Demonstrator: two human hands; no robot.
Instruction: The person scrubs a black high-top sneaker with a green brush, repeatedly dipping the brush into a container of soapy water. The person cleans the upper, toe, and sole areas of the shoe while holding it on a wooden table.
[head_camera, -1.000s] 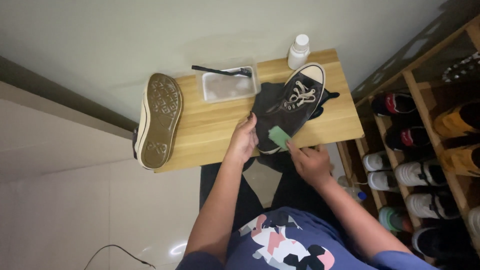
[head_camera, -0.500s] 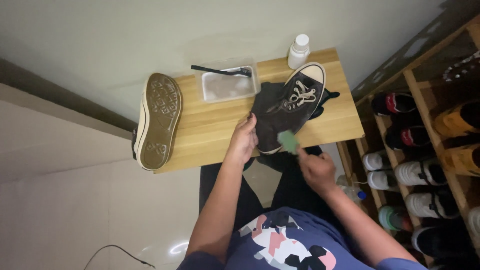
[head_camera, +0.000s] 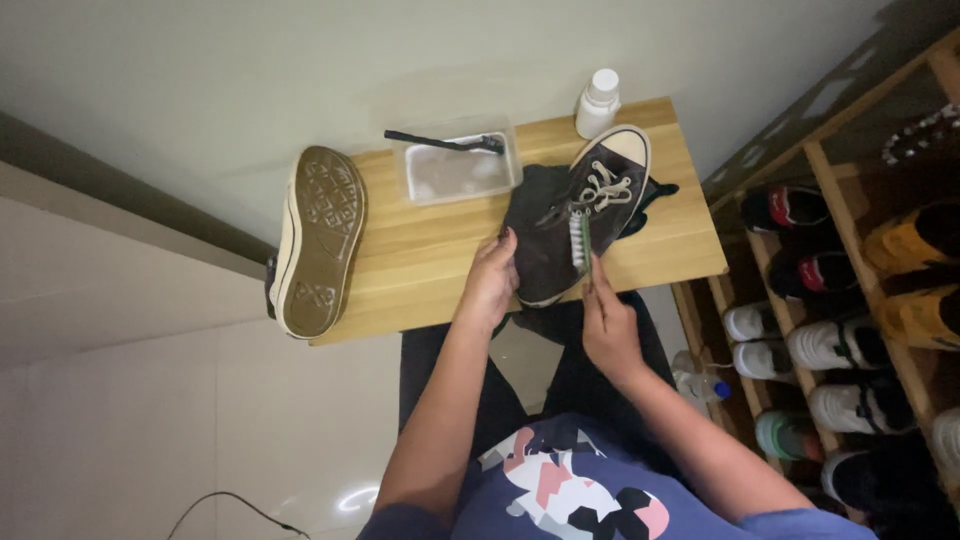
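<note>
We look down from head height at a small wooden desk (head_camera: 420, 260) set against a pale wall. A dark high-top sneaker (head_camera: 560, 225) with a white toe cap and white laces lies on a dark cloth (head_camera: 648, 205) near the desk's right end, its heel at the front edge. Our left hand (head_camera: 490, 285) rests against the sneaker's heel side, fingers curled round it to steady it. Our right hand (head_camera: 605, 320) is closed in a pinch grip on a small green-backed brush (head_camera: 579, 240), which stands on edge with its pale bristles against the sneaker's side, just below the laces.

Farther back sits a clear plastic tub (head_camera: 458, 170), which seems to hold cloudy liquid, though the dim light leaves us unsure. A thin black brush (head_camera: 440, 143) lies across its rim. A white bottle (head_camera: 598, 102) stands at the back edge, close to the sneaker's toe. A second sneaker (head_camera: 318, 240) lies sole-up at the left end, partly overhanging the edge.

Several risks stand out to us. The held sneaker's heel sits at the desk's front edge, so a hard stroke could push it off onto our lap if the left hand loosens. A sweep toward the toe could knock over the bottle. The overhanging sneaker could tip to the floor if the desk is jolted. Shoes on the wooden rack (head_camera: 850, 300) to the right could catch any splashes.
</note>
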